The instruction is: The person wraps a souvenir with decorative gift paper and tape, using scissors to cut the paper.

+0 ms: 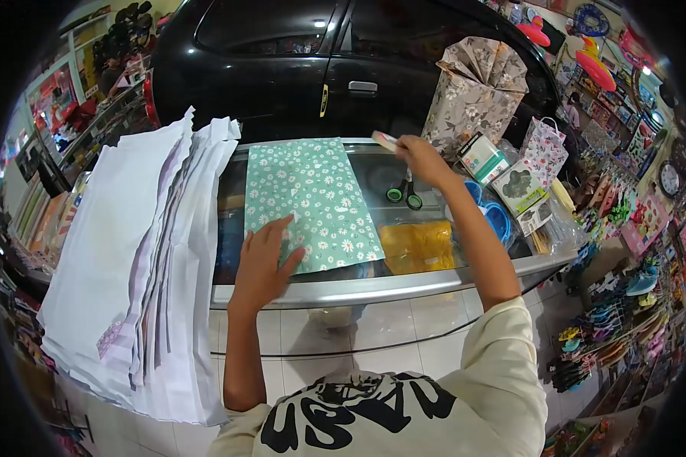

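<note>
A green sheet with white daisies (312, 198) lies on the glass counter (312, 291). My left hand (265, 263) rests at its lower left part, fingers spread, with nothing held. Beyond the sheet's upper right side, my right hand (426, 158) is closed on a small pale item (386, 141) with a coloured marking; what it is cannot be made out. Just below that hand stand the green-and-black handles of scissors (404, 196). A yellow-orange plastic packet (417, 247) lies to the right of the sheet's lower edge.
Large white sheets (122, 251) are stacked at the left. A floral wrapped package (476, 99) stands at the back right, near blue tape rolls (497, 221) and a green-and-white box (519, 190). Behind the counter is a black car (267, 84).
</note>
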Action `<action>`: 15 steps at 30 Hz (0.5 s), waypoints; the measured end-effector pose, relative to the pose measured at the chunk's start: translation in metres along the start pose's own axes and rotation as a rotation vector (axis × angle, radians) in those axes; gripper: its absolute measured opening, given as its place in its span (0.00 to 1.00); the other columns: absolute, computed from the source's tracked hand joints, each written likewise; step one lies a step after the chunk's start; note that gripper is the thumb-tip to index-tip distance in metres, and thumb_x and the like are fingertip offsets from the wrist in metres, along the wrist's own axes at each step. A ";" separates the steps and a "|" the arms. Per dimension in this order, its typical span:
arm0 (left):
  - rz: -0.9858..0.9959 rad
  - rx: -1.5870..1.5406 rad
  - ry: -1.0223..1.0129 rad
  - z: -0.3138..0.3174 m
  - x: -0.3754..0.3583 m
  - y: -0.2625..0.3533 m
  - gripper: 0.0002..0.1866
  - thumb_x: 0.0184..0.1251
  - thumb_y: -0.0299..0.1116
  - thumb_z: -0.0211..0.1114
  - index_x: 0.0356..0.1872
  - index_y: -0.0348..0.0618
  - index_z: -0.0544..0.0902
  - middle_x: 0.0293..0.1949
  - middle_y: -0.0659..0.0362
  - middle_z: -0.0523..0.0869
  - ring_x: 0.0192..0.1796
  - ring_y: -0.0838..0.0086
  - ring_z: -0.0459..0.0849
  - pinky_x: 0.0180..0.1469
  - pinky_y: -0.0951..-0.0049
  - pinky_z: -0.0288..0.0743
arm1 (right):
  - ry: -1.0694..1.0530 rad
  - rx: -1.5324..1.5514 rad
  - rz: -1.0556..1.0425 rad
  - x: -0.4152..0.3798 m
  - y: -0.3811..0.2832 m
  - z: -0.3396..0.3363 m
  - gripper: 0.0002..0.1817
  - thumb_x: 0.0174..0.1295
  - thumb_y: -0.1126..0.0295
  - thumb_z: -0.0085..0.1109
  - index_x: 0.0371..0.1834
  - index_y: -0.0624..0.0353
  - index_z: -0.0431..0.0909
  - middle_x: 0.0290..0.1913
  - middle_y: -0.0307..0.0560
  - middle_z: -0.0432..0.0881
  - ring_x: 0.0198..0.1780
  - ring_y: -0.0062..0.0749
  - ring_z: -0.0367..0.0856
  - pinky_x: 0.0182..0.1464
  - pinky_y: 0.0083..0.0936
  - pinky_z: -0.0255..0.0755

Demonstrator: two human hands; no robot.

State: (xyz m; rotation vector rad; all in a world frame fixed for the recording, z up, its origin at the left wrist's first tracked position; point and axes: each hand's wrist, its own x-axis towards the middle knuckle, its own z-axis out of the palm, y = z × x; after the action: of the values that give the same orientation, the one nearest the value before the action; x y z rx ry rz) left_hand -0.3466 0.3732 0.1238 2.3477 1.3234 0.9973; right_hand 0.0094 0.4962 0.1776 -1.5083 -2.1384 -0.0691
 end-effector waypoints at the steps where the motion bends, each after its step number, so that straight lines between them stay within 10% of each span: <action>1: 0.005 -0.115 0.022 -0.003 0.001 0.000 0.24 0.65 0.36 0.62 0.61 0.44 0.72 0.62 0.51 0.72 0.66 0.58 0.68 0.70 0.60 0.54 | 0.046 0.139 -0.062 -0.004 -0.014 -0.011 0.12 0.62 0.70 0.56 0.47 0.62 0.77 0.45 0.53 0.82 0.46 0.44 0.81 0.49 0.35 0.73; 8: 0.249 -0.389 0.207 -0.038 0.010 0.045 0.27 0.59 0.27 0.68 0.61 0.41 0.71 0.63 0.50 0.73 0.66 0.63 0.70 0.68 0.67 0.61 | -0.271 0.550 -0.440 -0.057 -0.111 -0.055 0.12 0.70 0.72 0.47 0.53 0.61 0.73 0.51 0.47 0.78 0.53 0.35 0.77 0.56 0.29 0.69; 11: 0.162 -0.568 -0.008 -0.037 0.000 0.063 0.31 0.55 0.24 0.72 0.61 0.42 0.71 0.47 0.53 0.84 0.51 0.69 0.83 0.57 0.69 0.74 | -0.339 0.649 -0.430 -0.076 -0.134 -0.057 0.14 0.70 0.72 0.47 0.56 0.60 0.73 0.53 0.48 0.77 0.57 0.37 0.75 0.59 0.30 0.67; 15: 0.145 -0.914 -0.032 -0.013 -0.017 0.074 0.39 0.51 0.21 0.74 0.65 0.41 0.65 0.36 0.56 0.88 0.40 0.76 0.87 0.45 0.75 0.82 | 0.057 0.679 -0.346 -0.110 -0.159 -0.039 0.18 0.67 0.76 0.50 0.60 0.57 0.72 0.57 0.48 0.74 0.60 0.40 0.71 0.62 0.31 0.65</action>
State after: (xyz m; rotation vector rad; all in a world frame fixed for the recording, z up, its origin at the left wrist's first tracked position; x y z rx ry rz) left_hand -0.3130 0.3176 0.1649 1.7308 0.4878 1.2454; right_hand -0.0903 0.3275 0.2029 -0.7369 -2.0529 0.4430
